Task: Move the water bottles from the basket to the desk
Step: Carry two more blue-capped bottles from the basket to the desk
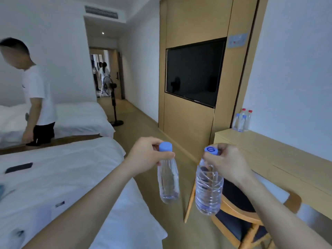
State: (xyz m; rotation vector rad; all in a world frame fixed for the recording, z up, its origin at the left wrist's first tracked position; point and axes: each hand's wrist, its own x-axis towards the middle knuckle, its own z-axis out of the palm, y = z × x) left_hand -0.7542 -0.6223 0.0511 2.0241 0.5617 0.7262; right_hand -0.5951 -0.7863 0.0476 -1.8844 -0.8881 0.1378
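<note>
My left hand (147, 155) grips a clear water bottle (168, 178) by its neck, just under the plain blue cap. My right hand (228, 162) holds a second clear bottle (208, 189) the same way; its blue cap bears a printed mark. Both bottles hang upright in the air over the floor between the bed and the desk. The light wooden desk (280, 159) runs along the right wall. Several bottles (241, 120) with blue and red caps stand at its far end. No basket is in view.
A wooden chair with a dark seat (239, 212) stands tucked at the desk, under my right arm. A white bed (62, 186) with a dark phone (18, 168) lies on the left. A person (37, 94) stands by a second bed. A standing fan (113, 97) is in the corridor.
</note>
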